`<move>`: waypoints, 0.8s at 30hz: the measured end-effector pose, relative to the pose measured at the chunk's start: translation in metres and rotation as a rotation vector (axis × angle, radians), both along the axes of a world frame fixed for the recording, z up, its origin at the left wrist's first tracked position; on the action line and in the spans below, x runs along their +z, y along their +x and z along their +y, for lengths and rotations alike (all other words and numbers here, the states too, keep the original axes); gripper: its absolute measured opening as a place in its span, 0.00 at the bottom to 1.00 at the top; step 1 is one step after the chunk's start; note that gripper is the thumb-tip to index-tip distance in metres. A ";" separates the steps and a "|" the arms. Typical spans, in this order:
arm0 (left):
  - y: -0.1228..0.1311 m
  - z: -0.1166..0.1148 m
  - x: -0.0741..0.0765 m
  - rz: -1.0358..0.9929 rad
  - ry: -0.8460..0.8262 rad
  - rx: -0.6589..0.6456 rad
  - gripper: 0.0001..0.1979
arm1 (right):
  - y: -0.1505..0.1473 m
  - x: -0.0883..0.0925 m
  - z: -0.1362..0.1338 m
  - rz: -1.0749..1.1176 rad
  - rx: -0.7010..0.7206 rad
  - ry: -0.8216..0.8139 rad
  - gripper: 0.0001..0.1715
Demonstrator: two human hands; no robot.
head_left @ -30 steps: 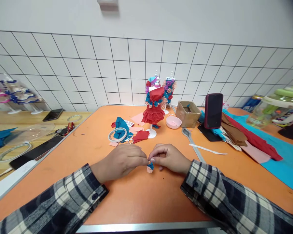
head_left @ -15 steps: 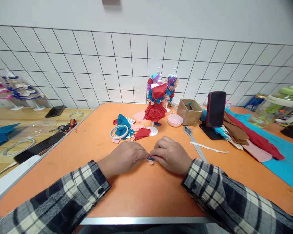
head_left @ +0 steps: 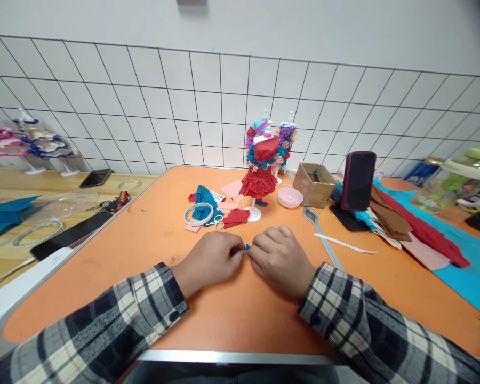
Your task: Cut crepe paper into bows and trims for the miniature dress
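Note:
My left hand (head_left: 211, 260) and my right hand (head_left: 280, 258) meet fingertip to fingertip on the orange table (head_left: 152, 234). Both pinch a tiny blue and pink paper piece (head_left: 247, 247), mostly hidden between the fingers. Behind them stands a small mannequin in a red paper dress (head_left: 260, 173) with blue and pink flowers. A tape roll (head_left: 199, 214), small scissors (head_left: 217, 221) and scraps of blue paper (head_left: 204, 198) and red paper (head_left: 236, 217) lie just beyond my hands.
A pink bowl (head_left: 290, 197), a cardboard box (head_left: 315, 184) and a standing phone (head_left: 358, 181) sit at the back right. Red, brown, pink and blue paper sheets (head_left: 420, 234) spread to the right, near a green-lidded bottle (head_left: 460, 184). A wooden table on the left holds phones and clear lids.
My hands have closed in over the small paper piece and lowered it, so less of it shows. The view has shifted slightly left and up.

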State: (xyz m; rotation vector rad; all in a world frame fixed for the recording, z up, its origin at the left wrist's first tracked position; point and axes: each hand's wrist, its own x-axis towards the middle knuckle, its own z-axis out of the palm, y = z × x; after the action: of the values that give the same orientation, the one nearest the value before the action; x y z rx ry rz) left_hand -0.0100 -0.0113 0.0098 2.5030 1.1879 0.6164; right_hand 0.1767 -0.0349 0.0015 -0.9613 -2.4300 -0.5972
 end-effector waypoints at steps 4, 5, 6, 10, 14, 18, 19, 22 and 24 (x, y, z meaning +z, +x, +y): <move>0.006 0.002 -0.008 -0.399 -0.382 0.167 0.05 | -0.002 0.000 -0.005 0.056 -0.050 0.064 0.11; 0.006 0.004 -0.009 -0.559 -0.534 0.172 0.04 | -0.002 0.001 -0.006 0.061 -0.059 0.079 0.10; 0.006 0.007 -0.009 -0.734 -0.685 0.170 0.04 | -0.001 0.003 -0.007 0.065 -0.068 0.091 0.09; -0.002 0.016 -0.006 -1.244 -1.042 0.204 0.04 | 0.002 0.006 -0.010 0.213 -0.079 0.039 0.23; -0.006 0.016 -0.005 -1.165 -1.027 0.191 0.06 | 0.002 0.000 -0.004 0.691 -0.038 -0.401 0.30; -0.002 0.012 -0.008 -0.873 -0.832 0.080 0.09 | 0.001 -0.007 0.002 0.978 0.101 -0.986 0.47; -0.001 0.011 -0.008 -0.798 -0.787 0.053 0.09 | 0.001 -0.007 0.003 0.973 0.153 -1.044 0.47; 0.001 0.009 -0.005 -0.655 -0.698 0.008 0.07 | 0.004 -0.006 0.005 0.908 0.215 -1.037 0.39; 0.001 0.009 -0.002 -0.620 -0.676 -0.008 0.07 | 0.006 -0.004 0.007 0.871 0.192 -0.976 0.32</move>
State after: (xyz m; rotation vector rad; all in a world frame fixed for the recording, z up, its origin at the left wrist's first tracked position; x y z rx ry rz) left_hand -0.0092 -0.0024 0.0074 1.5889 0.9314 0.7540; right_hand 0.1830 -0.0277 -0.0028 -0.9831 -1.8569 0.9885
